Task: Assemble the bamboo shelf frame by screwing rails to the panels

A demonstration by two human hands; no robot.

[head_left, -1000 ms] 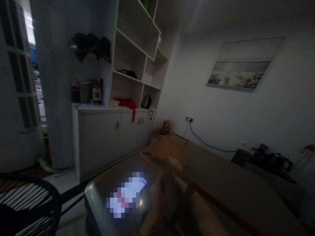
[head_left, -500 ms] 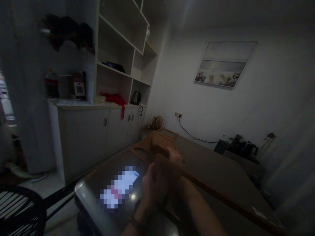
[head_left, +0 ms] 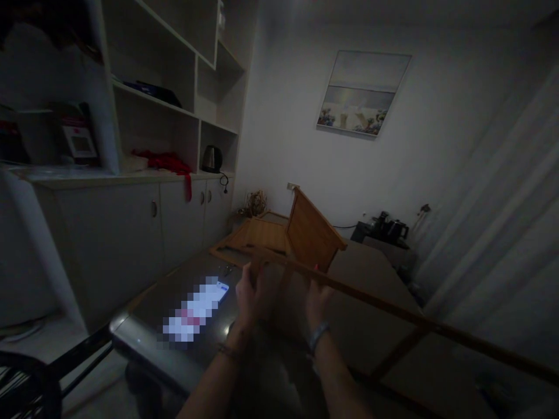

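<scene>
A long wooden frame [head_left: 393, 309] with crossbars slants across from the middle of the table to the lower right. My left hand [head_left: 247, 297] is closed around its near-left end. Farther right, my right hand [head_left: 318, 299] grips the frame's upper rail from below, a fingertip showing above it. Just behind that rail a slatted wooden panel [head_left: 312, 230] stands tilted; I cannot tell whether my right fingers touch it. More flat wooden pieces [head_left: 266, 233] lie on the table beyond my left hand. The frame's lower side is dim and partly hidden by my forearms.
A lit phone [head_left: 196, 311], its screen blurred out, lies on the table [head_left: 152, 302] left of my hands, near small metal parts [head_left: 227, 270]. White cabinets [head_left: 117, 233] line the left side. A black fan [head_left: 26, 384] stands at lower left. A kettle [head_left: 396, 230] sits at the back right.
The view has swung right. The long frame has come into clearer view, stretching to the right. A slatted panel now stands tilted behind it, and my hands have moved farther apart.
</scene>
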